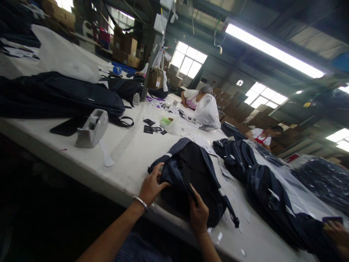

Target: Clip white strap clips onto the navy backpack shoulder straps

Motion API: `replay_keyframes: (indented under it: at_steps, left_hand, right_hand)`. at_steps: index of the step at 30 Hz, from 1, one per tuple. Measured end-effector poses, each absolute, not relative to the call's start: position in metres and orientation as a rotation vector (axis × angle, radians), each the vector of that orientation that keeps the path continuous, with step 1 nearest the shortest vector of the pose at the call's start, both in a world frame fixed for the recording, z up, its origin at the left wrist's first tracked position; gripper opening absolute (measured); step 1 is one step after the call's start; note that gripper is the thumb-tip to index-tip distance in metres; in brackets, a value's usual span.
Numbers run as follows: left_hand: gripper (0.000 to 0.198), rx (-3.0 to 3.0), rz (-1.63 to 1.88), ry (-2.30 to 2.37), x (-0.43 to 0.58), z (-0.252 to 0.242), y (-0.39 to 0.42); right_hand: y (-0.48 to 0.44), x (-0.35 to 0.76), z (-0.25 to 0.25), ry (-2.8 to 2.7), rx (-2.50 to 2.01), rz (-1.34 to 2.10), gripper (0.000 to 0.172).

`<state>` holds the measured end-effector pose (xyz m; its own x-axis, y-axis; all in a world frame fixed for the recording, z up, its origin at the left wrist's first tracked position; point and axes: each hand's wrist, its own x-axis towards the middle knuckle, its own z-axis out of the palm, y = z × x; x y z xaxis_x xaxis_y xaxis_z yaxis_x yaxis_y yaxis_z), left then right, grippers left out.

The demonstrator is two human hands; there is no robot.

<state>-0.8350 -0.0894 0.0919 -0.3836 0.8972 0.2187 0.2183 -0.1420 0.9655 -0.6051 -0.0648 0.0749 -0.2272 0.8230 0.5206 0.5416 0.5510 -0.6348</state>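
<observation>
A dark navy backpack [195,178] lies on the white table [128,153] in front of me. My left hand [152,186], with a metal bracelet on the wrist, pinches the bag's left edge with curled fingers. My right hand [198,212] grips the dark fabric at the bag's near edge, fingers folded round it.
A grey tape dispenser [92,128] and a pile of dark bags [60,95] sit to the left. More navy backpacks [256,174] lie to the right, some in clear plastic. Small black tags [152,128] are scattered mid-table. Two people work at the far side; another person's hand [338,229] shows at the right edge.
</observation>
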Motion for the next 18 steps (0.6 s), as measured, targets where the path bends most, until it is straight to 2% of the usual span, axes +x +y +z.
replay_keyframes:
  at_steps: [4,8,12,16,18]
  left_hand:
    - [0.061,1.171,1.623,1.612,-0.832,0.086,-0.088]
    - [0.068,0.877,1.657,1.427,-0.828,0.070,-0.084]
    - [0.049,0.989,1.712,1.440,-0.828,0.070,-0.088]
    - [0.045,1.068,1.722,1.528,-0.824,0.086,-0.092]
    - [0.031,1.037,1.710,1.528,-0.821,0.091,-0.092]
  right_hand:
    - [-0.065,-0.606,0.070,-1.952,-1.071,0.389,0.039]
    - [-0.065,-0.607,0.067,-1.996,-1.016,0.374,0.040]
    - [-0.066,-0.608,0.068,-1.990,-1.002,0.348,0.041]
    - [-0.067,-0.608,0.069,-1.997,-0.974,0.305,0.041]
    - [-0.066,-0.607,0.068,-2.016,-0.937,0.291,0.042]
